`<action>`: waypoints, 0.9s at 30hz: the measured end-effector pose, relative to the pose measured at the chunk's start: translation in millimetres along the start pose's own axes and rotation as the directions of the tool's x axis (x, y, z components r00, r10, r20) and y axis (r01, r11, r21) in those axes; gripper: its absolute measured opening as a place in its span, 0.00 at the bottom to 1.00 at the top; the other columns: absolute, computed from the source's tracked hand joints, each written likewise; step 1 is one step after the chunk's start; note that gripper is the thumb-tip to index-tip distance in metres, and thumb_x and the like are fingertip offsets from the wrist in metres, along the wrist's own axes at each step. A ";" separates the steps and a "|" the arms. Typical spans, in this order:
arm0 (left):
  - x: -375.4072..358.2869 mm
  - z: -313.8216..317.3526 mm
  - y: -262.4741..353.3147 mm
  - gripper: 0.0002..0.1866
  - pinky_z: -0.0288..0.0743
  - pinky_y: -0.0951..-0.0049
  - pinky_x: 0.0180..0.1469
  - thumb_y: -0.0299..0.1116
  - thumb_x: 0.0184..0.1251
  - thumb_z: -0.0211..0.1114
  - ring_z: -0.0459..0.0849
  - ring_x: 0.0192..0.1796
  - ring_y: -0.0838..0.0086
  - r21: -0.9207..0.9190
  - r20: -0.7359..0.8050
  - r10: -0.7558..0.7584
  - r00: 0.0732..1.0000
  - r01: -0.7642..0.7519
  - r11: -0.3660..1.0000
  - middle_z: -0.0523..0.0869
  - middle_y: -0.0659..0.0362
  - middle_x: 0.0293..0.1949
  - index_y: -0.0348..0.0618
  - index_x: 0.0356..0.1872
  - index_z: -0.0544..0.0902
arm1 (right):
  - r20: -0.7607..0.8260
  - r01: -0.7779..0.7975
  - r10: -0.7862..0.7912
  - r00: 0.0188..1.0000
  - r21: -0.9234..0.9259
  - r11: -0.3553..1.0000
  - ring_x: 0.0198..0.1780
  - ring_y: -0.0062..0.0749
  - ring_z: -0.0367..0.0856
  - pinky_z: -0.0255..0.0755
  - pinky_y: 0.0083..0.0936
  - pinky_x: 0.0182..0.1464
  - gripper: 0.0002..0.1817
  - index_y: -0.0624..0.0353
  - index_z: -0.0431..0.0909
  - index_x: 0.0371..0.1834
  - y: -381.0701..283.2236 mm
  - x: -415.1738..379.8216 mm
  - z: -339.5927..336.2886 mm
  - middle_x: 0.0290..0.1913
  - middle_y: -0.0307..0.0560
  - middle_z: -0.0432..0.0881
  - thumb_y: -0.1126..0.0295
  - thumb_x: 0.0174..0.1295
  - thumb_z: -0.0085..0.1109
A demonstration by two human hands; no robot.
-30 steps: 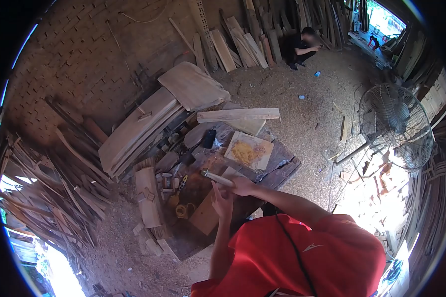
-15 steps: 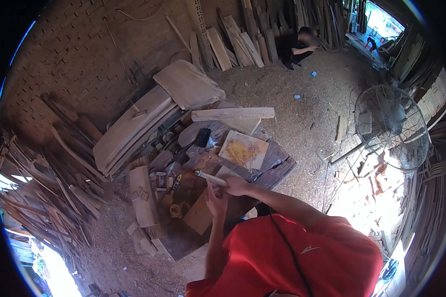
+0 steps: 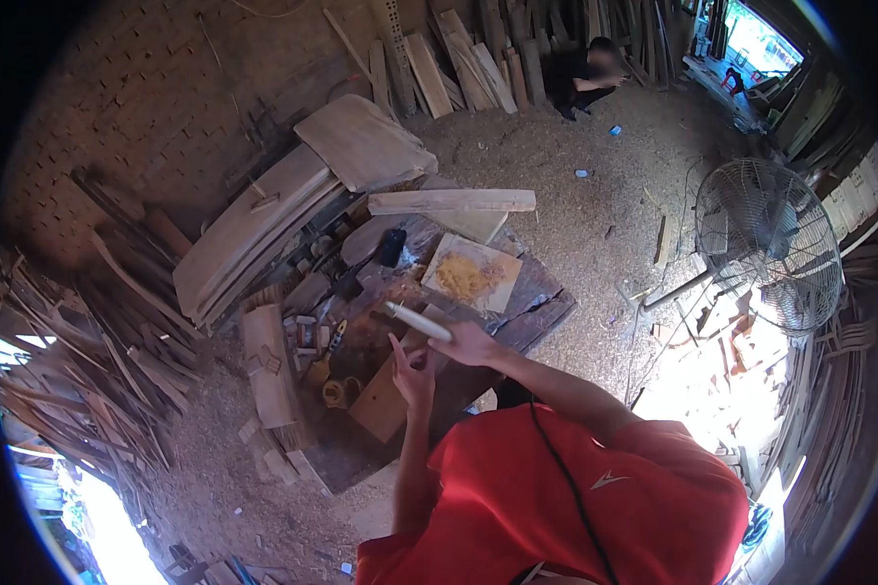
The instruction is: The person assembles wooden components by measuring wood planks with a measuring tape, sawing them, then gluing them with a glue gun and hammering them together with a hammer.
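Observation:
My right hand (image 3: 470,345) grips a pale, rod-shaped tool (image 3: 421,322) with a greenish tip, which points to the upper left above the workbench (image 3: 351,468). What kind of tool it is, I cannot make out. Just below its tip is my left hand (image 3: 416,378), index finger raised and fingers apart, with nothing visible in it. Under the hands lies a flat brown board (image 3: 379,408). Left of that board are a roll of tape (image 3: 335,394) and a small knife-like tool with a yellow part (image 3: 338,336).
A pale board with yellow powder (image 3: 470,279) lies on the bench's far side, near a long plank (image 3: 454,201). Thick slabs (image 3: 254,234) are stacked at the left. A large fan (image 3: 766,244) stands right. A person in dark clothes (image 3: 583,80) squats by the back wall.
My left hand has come away from the rod-shaped tool and dropped slightly. The right hand still holds the tool, now raised a little. The view has shifted slightly.

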State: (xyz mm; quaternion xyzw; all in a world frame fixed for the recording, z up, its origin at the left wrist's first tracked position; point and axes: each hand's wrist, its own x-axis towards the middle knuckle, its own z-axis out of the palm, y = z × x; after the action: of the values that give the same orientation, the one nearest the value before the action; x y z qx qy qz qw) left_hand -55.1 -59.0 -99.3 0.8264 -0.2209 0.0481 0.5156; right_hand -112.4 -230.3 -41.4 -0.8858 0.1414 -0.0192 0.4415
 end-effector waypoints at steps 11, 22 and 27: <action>2.2 0.5 1.7 0.52 0.83 0.68 0.43 0.22 0.56 0.77 0.91 0.35 0.68 -0.023 0.013 -0.033 0.999 0.033 0.999 0.93 0.60 0.34 0.35 0.84 0.60 | -0.259 0.139 -0.119 0.959 0.059 0.989 0.39 0.59 0.89 0.81 0.44 0.40 0.18 0.62 0.81 0.53 -31.3 -54.4 -90.4 0.36 0.60 0.86 0.63 0.67 0.68; 1.5 -0.5 -6.5 0.49 0.84 0.68 0.42 0.24 0.57 0.77 0.90 0.31 0.71 -0.034 0.001 -0.002 1.000 0.002 0.999 0.93 0.60 0.33 0.36 0.82 0.64 | -0.060 0.069 -0.079 0.995 -0.161 0.985 0.35 0.55 0.90 0.80 0.43 0.38 0.22 0.63 0.85 0.50 6.9 -60.4 -78.5 0.31 0.57 0.87 0.52 0.69 0.71; 0.7 -1.7 -6.7 0.50 0.83 0.68 0.40 0.24 0.57 0.77 0.90 0.30 0.70 -0.009 -0.004 0.014 1.000 -0.014 1.000 0.93 0.60 0.33 0.35 0.83 0.62 | 0.043 0.041 -0.032 0.999 -0.207 0.978 0.37 0.55 0.91 0.85 0.46 0.43 0.27 0.57 0.86 0.52 11.9 -65.1 -65.1 0.29 0.56 0.88 0.42 0.72 0.64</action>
State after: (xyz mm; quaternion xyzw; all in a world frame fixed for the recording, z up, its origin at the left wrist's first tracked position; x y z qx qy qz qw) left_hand -51.4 -55.2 -103.9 0.8225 -0.2259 0.0524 0.5194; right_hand -187.9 -270.3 -5.2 -0.9297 0.1176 0.0051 0.3490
